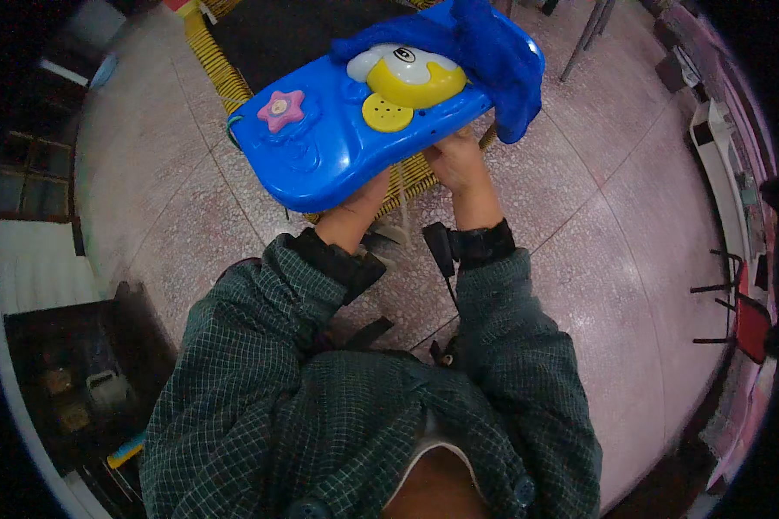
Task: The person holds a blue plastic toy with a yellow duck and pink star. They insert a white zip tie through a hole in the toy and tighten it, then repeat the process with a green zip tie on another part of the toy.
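At twelve o'clock, a blue toy panel [337, 164] is held above a wicker-edged stand [277, 43] by the left grip [363, 204] and the right grip [459, 162], both closed on its near edge, fingertips hidden. Its two-o'clock end is draped with a blue cloth [515, 95]. At eight o'clock, a pale object [106, 388] is seemingly contained in a dark cabinet [33, 342].

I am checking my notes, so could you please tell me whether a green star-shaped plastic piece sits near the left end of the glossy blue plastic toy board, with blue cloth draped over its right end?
Not quite: the head view shows the star-shaped plastic piece is pink, not green; the blue board and draped blue cloth are as you say.
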A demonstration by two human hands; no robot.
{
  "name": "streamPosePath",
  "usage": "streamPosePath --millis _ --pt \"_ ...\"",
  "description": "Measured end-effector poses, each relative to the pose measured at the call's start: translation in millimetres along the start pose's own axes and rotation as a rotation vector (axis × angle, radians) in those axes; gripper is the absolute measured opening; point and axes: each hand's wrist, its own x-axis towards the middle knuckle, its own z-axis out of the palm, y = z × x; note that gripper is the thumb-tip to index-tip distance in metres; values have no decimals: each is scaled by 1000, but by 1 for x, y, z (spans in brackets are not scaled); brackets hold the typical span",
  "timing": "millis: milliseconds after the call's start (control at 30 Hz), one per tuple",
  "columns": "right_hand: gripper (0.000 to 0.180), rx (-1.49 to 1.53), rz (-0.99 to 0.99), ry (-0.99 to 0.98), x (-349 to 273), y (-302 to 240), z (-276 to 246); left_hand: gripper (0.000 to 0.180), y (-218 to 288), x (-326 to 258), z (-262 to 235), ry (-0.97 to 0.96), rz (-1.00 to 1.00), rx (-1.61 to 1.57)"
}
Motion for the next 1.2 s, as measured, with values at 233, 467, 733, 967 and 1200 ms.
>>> streamPosePath --millis 233,467,733,967,1200 --pt "23 -630 126 -89 -18 -39 -25 40 14 7 -15 -26 92 -62" --pt "20 -1319 390 -94 -51 -135 -33 39 17 31 2 124 -42 -251" --pt "19 -1662 421 61 -109 -218 26 38 17 46 12 285 -279 -509" --pt "18 -1712 171 -172 -85 -187 99 37 16 55 13 367 -401 -698" --pt "18 -1629 -294 -74 -59 -109 102 36 18 57 13 422 -474 -819"
